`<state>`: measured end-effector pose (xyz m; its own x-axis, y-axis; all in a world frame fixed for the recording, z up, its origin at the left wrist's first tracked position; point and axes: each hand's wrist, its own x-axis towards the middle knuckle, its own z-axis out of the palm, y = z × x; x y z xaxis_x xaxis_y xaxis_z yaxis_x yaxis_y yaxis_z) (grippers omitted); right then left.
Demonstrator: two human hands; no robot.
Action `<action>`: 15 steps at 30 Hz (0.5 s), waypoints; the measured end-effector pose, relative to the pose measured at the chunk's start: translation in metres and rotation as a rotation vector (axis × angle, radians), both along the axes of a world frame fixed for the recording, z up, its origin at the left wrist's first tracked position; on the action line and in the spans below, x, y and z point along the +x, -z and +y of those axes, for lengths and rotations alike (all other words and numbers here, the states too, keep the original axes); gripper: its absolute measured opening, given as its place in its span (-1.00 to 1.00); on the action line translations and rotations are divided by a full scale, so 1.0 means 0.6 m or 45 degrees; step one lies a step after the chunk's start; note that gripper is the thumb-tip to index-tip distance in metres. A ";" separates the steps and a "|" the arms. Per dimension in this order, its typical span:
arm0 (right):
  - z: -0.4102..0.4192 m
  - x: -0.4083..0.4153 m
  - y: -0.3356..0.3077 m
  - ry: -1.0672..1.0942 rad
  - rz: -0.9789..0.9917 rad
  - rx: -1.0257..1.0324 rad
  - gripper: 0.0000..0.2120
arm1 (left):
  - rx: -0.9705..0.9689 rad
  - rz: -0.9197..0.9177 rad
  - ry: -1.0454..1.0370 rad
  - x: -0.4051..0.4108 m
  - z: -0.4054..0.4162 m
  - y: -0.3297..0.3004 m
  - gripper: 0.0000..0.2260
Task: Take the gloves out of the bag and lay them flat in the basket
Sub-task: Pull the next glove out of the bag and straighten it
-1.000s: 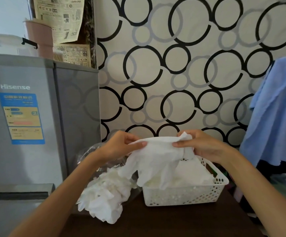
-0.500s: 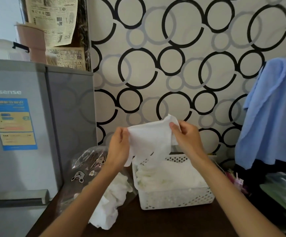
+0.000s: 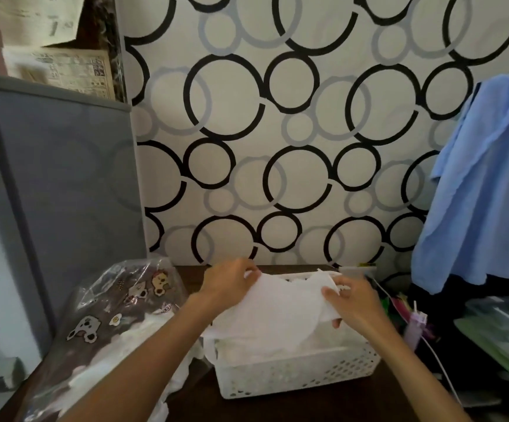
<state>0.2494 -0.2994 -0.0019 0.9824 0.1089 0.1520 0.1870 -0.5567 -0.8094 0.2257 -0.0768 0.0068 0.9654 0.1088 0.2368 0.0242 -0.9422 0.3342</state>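
Left hand [image 3: 231, 284] pinches the far left corner of a white glove [image 3: 280, 312]; right hand [image 3: 350, 300] pinches its right edge, thumb on top; glove spread over the white basket [image 3: 295, 376], resting on gloves already inside; basket on dark desk [image 3: 323, 406]; clear printed bag [image 3: 119, 306] just left, more white gloves inside it.

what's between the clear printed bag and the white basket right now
In the head view, the left forearm crosses the gap, above white gloves spilling from the clear cartoon-printed plastic bag toward the white perforated plastic basket.
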 end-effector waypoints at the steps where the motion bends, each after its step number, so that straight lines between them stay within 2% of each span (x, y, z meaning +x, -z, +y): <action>1: -0.010 0.009 0.006 0.007 -0.012 -0.078 -0.82 | 0.022 -0.004 0.005 0.012 -0.006 0.007 -0.78; 5: -0.029 0.029 0.009 0.070 -0.087 -0.257 -0.86 | 0.088 -0.164 -0.017 0.045 -0.019 0.013 -0.80; 9: -0.031 0.036 0.010 0.160 -0.200 -0.523 -0.76 | 0.137 -0.258 -0.033 0.052 -0.023 0.013 -0.71; 11: -0.028 0.038 0.013 0.152 -0.213 -0.539 -0.72 | 0.167 -0.342 -0.022 0.047 -0.023 0.016 -0.65; 13: -0.029 0.035 0.010 0.124 -0.206 -0.548 -0.70 | 0.128 -0.455 0.018 0.033 -0.020 0.013 -0.68; 15: -0.034 0.028 0.000 0.148 -0.247 -0.570 -0.70 | 0.063 -0.407 0.169 0.012 -0.019 0.007 -0.68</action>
<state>0.2665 -0.3200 -0.0017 0.9500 0.0970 0.2966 0.2269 -0.8673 -0.4430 0.2328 -0.0881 0.0023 0.8465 -0.0321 0.5314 -0.1986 -0.9452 0.2591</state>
